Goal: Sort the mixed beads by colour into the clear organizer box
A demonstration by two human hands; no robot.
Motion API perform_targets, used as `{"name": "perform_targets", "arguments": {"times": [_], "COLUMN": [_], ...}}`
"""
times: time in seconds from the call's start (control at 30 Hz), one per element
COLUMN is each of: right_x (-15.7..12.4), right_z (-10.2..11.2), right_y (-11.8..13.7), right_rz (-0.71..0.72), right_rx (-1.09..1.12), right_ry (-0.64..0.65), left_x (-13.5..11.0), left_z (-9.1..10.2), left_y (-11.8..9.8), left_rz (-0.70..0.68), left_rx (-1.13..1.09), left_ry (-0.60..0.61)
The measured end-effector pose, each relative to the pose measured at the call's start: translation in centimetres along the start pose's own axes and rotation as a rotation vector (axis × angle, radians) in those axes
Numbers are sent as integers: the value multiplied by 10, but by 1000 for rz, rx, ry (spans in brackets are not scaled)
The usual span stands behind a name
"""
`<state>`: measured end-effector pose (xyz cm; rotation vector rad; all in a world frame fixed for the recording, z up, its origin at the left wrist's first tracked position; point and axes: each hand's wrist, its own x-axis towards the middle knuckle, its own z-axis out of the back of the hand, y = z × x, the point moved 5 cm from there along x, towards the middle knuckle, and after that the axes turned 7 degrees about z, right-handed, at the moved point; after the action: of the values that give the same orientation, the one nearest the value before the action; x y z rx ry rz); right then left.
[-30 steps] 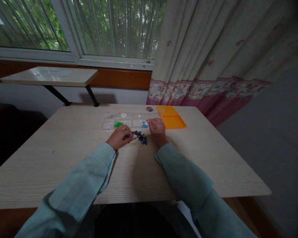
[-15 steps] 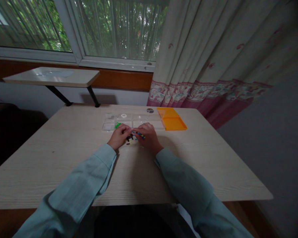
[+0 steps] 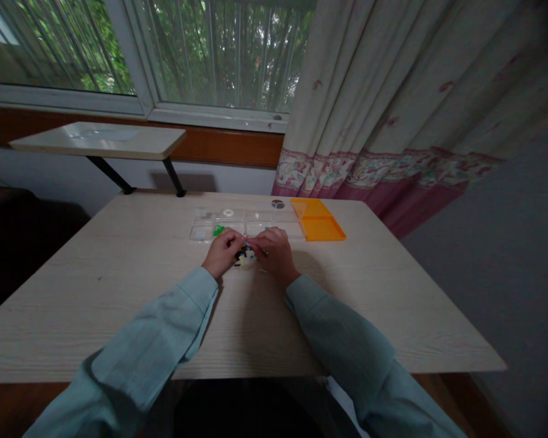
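My left hand (image 3: 222, 252) and my right hand (image 3: 274, 252) are side by side on the pale wooden table (image 3: 119, 292), fingers curled over a small heap of coloured beads (image 3: 245, 258). Both pinch at the heap; what each holds is too small to name. Just beyond the hands lies a clear plastic compartment box (image 3: 237, 222) with green pieces (image 3: 218, 230) in a near-left cell. Most of the heap is hidden under the fingers.
An orange lid (image 3: 318, 220) lies open at the box's right end, with a small dark round object (image 3: 277, 204) behind it. A small white side table (image 3: 95, 140) stands under the window. A curtain (image 3: 393, 103) hangs at the back right.
My right hand came back from the box's right cells to the bead heap and met my left hand there. The heap is now mostly covered.
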<state>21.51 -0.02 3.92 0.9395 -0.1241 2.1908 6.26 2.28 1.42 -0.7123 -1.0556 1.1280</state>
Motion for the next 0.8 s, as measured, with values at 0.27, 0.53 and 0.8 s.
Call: {"name": "perform_targets", "arguments": {"times": [0.27, 0.53, 0.8], "right_x": [-8, -16, -16], "right_z": [10, 0, -8], "right_y": [-42, -76, -76], "right_rz": [-207, -307, -296], "right_rx": [20, -67, -86], "right_ry": [-206, -195, -98], "left_x": [0, 5, 4], "left_z": [11, 18, 17], "left_y": [-5, 1, 1], "left_rz": [-22, -34, -79], "left_rx": [84, 160, 242], "left_ry": [-106, -121, -100]}}
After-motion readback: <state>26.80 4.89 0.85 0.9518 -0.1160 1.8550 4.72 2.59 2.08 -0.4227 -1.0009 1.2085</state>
